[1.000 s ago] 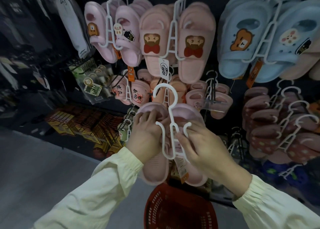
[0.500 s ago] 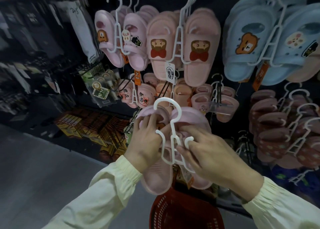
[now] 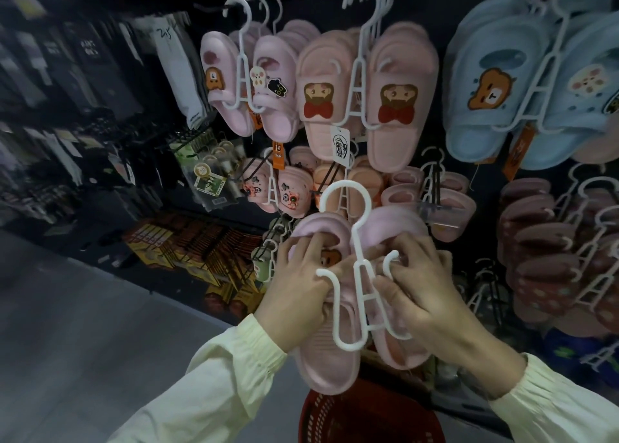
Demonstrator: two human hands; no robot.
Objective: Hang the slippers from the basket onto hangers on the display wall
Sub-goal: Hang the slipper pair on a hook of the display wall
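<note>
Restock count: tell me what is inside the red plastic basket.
Only the red perforated plastic basket wall shows. The pale pink rubber slippers, gripped with a white plastic hanger by the left hand and right hand, cover its opening; contents are hidden.

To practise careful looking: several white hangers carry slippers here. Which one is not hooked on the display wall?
The hanger held between the left hand and right hand, with pink slippers; its hook stands free, the others hang on the wall.
</note>
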